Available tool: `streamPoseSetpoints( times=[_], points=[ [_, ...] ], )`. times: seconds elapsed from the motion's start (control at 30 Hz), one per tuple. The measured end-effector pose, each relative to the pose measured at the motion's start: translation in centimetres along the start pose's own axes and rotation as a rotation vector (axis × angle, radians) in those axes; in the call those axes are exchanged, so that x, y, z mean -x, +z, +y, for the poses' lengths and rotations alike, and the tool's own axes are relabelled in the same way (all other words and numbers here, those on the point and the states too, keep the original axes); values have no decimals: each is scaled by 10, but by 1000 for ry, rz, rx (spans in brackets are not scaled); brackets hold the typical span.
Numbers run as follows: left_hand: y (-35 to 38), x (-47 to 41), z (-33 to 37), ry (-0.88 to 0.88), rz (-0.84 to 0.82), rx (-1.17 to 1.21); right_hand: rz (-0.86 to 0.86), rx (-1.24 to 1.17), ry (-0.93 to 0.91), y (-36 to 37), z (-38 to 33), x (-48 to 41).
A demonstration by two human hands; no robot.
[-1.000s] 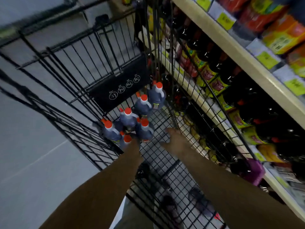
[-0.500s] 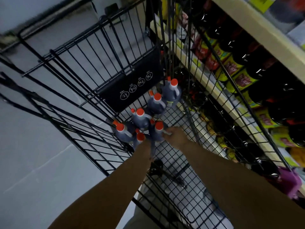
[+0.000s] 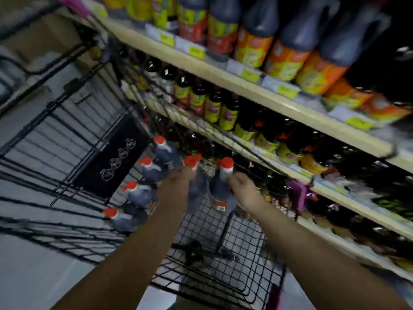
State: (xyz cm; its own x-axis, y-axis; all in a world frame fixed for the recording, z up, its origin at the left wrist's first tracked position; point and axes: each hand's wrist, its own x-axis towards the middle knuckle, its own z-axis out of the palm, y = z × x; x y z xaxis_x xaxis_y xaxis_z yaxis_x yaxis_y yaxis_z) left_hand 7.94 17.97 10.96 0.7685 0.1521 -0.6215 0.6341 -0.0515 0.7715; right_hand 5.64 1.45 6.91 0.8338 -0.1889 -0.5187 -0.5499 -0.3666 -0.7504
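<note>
- Your left hand (image 3: pixel 178 182) gripped a red-capped bottle (image 3: pixel 196 193) by the neck, over cart (image 3: pixel 241 233) mid-floor.
- Your right hand (image 3: pixel 242 185) clamped second bottle (image 3: pixel 220 191) just beside.
- Both prob. heavy w/ liquid, slick plastic; necks best hold.
- Other bottles (image 3: pixel 143 193) lined cart's left wall.

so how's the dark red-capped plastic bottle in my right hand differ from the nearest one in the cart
The right-hand bottle is gripped by the right hand and looks lifted; the nearest cart bottle rests untouched in the black wire cart. The right-hand bottle shows a label; the cart bottle's is hidden. Both have red caps, dark bodies.
</note>
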Motion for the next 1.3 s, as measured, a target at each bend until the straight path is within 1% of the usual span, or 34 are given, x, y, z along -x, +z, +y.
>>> streamPoseSetpoints(
  times=[0.03,0.07,0.1,0.23,0.3,0.37,0.43,0.53,0.73,0.9,1.0,1.17,1.3],
  points=[
    [12,5,7,47,-32,-61,55,-62,-21,-18,-3,12],
    [22,17,23,39,-58,-130,113,-90,-61,-36,-7,24],
    [36,24,33,72,-58,-162,168,-119,-95,-55,-13,36],
    [85,83,66,264,-193,-131,346,-210,-184,-123,-13,91],
    [111,115,69,347,-290,-111,445,-280,-173,-152,-4,123],
    [140,151,67,381,-374,-97,565,-325,-139,-179,16,159],
    [159,173,64,402,-427,-112,628,-344,-113,-196,33,182],
    [197,224,40,454,-565,-171,772,-409,-55,-224,75,240],
    [258,333,-27,465,-793,-251,1024,-465,68,-256,172,358],
    [302,419,-90,443,-980,-259,1157,-507,159,-267,239,446],
    [324,458,-120,419,-1064,-293,1223,-551,228,-271,272,484],
    [364,496,-157,405,-1173,-403,1346,-664,299,-273,312,526],
    [396,520,-180,334,-1267,-512,1416,-714,398,-280,338,547]
  ],
)
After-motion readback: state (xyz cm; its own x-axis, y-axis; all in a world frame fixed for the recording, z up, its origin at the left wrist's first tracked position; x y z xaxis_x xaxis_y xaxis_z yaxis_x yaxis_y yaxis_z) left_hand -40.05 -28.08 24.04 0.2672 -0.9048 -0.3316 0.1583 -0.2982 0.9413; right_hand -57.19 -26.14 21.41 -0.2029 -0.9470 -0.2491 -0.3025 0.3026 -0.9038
